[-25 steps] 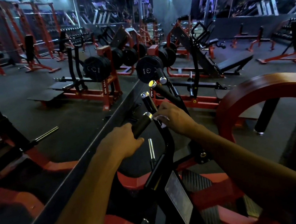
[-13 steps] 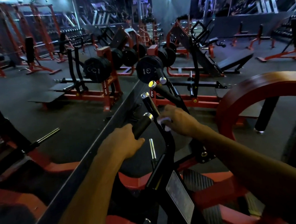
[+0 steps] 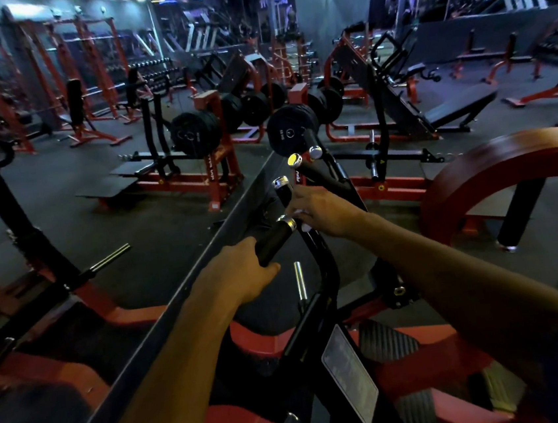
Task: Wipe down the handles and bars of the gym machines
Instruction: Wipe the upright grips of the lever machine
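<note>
Handles of the black machine stand right before me, three rubber-gripped bars with chrome end caps rising from one black upright. My left hand (image 3: 243, 277) is curled round the nearest handle (image 3: 273, 237), fingers wrapped over its lower part, with the chrome cap poking out past my thumb toward the right. My right hand (image 3: 322, 212) lies over the middle handle (image 3: 282, 190), fingers bent around the bar and pressing a small white cloth (image 3: 304, 220) against it; only slivers of the cloth show beneath my palm, so I cannot tell how it is folded. The far handle (image 3: 303, 165) stands just beyond my right hand, untouched, its shiny cap catching the light.

Both handles I hold join the curved black upright (image 3: 326, 265), which drops toward me to a tilted placard (image 3: 349, 372) on the frame. A short chrome peg (image 3: 299, 279) stands just left of the upright. To the right arches a broad red frame (image 3: 492, 158). To the left, a mirror (image 3: 64, 216) runs along the floor edge. Farther off sit stacked black weight plates (image 3: 291, 129) on red racks.
</note>
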### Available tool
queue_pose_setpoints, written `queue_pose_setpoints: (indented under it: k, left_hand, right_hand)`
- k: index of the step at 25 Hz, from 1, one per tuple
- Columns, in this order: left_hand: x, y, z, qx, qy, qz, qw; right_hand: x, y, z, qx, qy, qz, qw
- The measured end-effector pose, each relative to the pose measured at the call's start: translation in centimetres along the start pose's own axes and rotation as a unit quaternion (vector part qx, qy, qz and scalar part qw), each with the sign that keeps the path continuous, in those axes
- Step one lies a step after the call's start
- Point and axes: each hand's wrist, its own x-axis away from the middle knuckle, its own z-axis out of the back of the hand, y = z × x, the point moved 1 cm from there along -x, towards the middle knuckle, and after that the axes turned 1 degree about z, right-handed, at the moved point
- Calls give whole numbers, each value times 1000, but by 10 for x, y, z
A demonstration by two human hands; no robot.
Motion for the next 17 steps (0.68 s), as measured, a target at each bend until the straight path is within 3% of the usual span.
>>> queue_pose_setpoints:
  k: [4, 8, 12, 14, 17]
  left_hand:
    - [1, 1, 1, -1, -1, -1, 1000]
    - [3, 2, 2, 1, -3, -2, 1000]
    - [4, 3, 3, 7, -8, -2, 1000]
    - [3, 3, 3, 10, -7, -1, 1000]
    - [4, 3, 3, 13, -6, -1, 1000]
  right_hand:
    - [40, 7, -15, -28, -28, 2, 999]
    - [46, 9, -5, -156, 18, -105, 982]
    - [28, 12, 6, -304, 200, -250, 897]
    - [7, 15, -3, -357, 215, -293, 860]
    - [-30, 18, -17, -447, 178, -343, 807]
